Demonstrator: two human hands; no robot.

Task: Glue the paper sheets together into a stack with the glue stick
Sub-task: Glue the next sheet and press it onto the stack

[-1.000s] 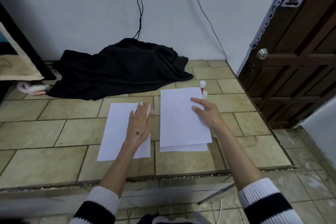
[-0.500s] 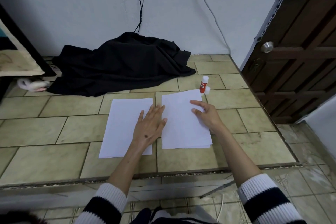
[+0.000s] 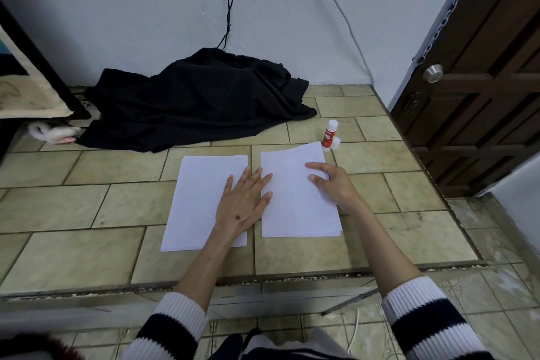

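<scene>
Two lots of paper lie side by side on the tiled floor (image 3: pixel 87 204), a narrow strip of tile between them. At 9 o'clock is a single sheet (image 3: pixel 201 193), flat. At 3 o'clock is the stack (image 3: pixel 295 207); a lower sheet's corner shows at its near right corner, and its far right corner is slightly lifted.

Left hand (image 3: pixel 244 203) lies flat, fingers straight and spread, palm on the single sheet's right edge, fingertips reaching across the gap onto the stack's left edge. It grasps nothing.

Right hand (image 3: pixel 331 185) rests at the stack's right edge. Index finger is straight and touches the top sheet; thumb lies on the paper too. The other fingers are curled under at the edge; whether they pinch a sheet cannot be told.

Glue stick (image 3: pixel 330 134) stands upright, uncapped, at 12 o'clock of the stack's far right corner, just beside it. Its white cap (image 3: pixel 336 143) sits touching its base.

Black cloth (image 3: pixel 201 102) is heaped against the wall at 11 o'clock, well apart from the paper. Brown door (image 3: pixel 482 73) stands at 2 o'clock.
</scene>
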